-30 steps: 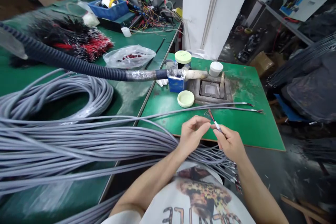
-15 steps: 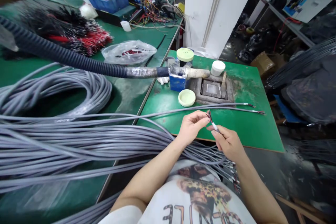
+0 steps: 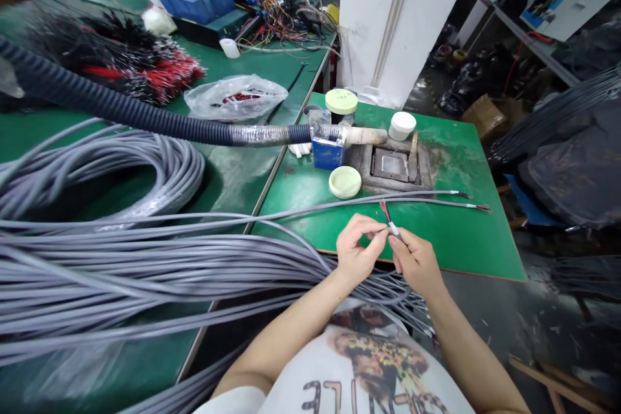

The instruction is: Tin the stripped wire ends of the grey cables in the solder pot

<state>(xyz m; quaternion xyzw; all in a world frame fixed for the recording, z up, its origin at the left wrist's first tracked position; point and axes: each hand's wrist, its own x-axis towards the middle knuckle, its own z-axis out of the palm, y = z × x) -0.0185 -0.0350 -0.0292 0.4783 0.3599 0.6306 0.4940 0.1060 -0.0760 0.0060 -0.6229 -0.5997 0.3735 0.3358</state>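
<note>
Both my hands are in front of me over the front edge of a green workbench [image 3: 427, 239]. My left hand [image 3: 356, 249] and my right hand [image 3: 414, 262] meet at the end of a grey sheathed cable [image 3: 392, 228]. Its thin red and dark wires [image 3: 385, 210] fan upward from a white end. The fingers of both hands pinch close to that end, though they partly hide the grip. A large bundle of grey cables [image 3: 145, 272] runs from under my forearms to the left. Two more grey cables [image 3: 436, 199] with bared tips lie on the workbench just beyond my hands.
A metal-framed solder pot [image 3: 391, 165] sits beyond my hands, with a blue container [image 3: 327, 153], jars and a loose lid [image 3: 344, 182] beside it. A black corrugated hose [image 3: 121, 108] crosses above a grey cable coil [image 3: 121, 174]. A white pillar [image 3: 402, 13] stands behind.
My hands have drawn closer together around the cable end, and its wires now point more steeply upward. The whole view has shifted slightly as my head moved.
</note>
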